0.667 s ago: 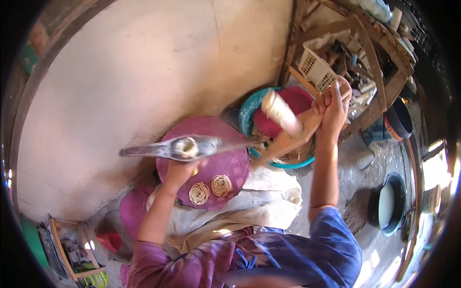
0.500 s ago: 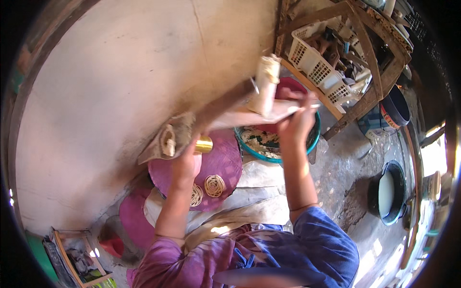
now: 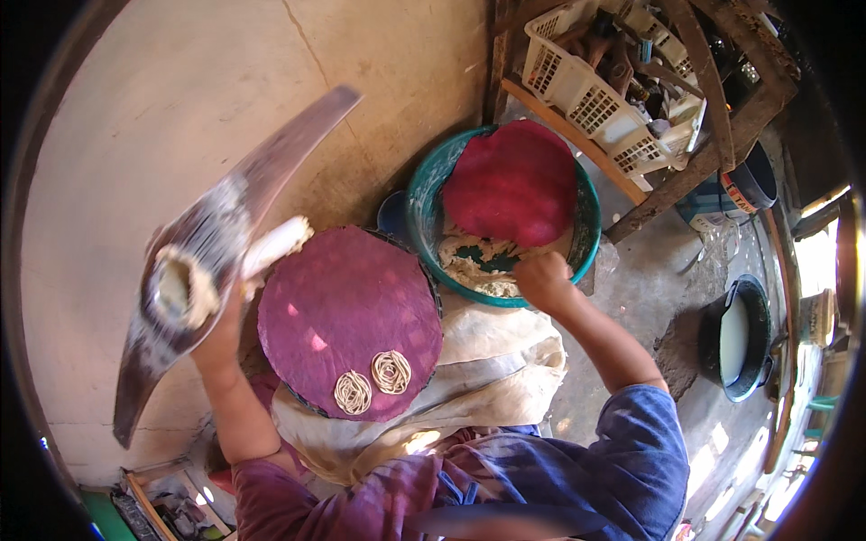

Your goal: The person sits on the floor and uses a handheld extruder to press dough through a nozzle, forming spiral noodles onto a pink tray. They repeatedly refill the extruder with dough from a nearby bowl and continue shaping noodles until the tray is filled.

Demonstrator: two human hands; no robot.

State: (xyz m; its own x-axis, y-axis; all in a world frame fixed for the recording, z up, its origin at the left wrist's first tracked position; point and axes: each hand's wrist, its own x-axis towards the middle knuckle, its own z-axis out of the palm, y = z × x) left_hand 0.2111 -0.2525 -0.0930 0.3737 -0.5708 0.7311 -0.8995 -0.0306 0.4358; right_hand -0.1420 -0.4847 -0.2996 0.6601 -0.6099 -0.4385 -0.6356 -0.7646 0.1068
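Note:
My left hand (image 3: 224, 338) is raised at the left, gripping a long dark wooden hand press (image 3: 248, 194); the press hides most of the fingers. Pale dough (image 3: 209, 293) rings the round opening in its middle. Beside the hand sticks out a white cylinder (image 3: 273, 246) with dough at its end. My right hand (image 3: 544, 281) is closed at the near rim of a teal basin (image 3: 414, 216), over the dough (image 3: 487, 278); what its fingers hold is hidden. Two coils of pale strands (image 3: 391, 372) (image 3: 353, 392) lie on a round purple mat (image 3: 347, 298).
A round red sheet (image 3: 511, 185) lies over the far part of the basin. Behind it, a white plastic crate (image 3: 591, 104) with tools sits in a wooden frame (image 3: 667, 198). A dark tub (image 3: 732, 338) of whitish liquid stands right. The wall (image 3: 180, 117) borders the left.
The press has swung left and toward me with my left hand. My right hand has let go of the press and come down to the basin. The red sheet now shows fully.

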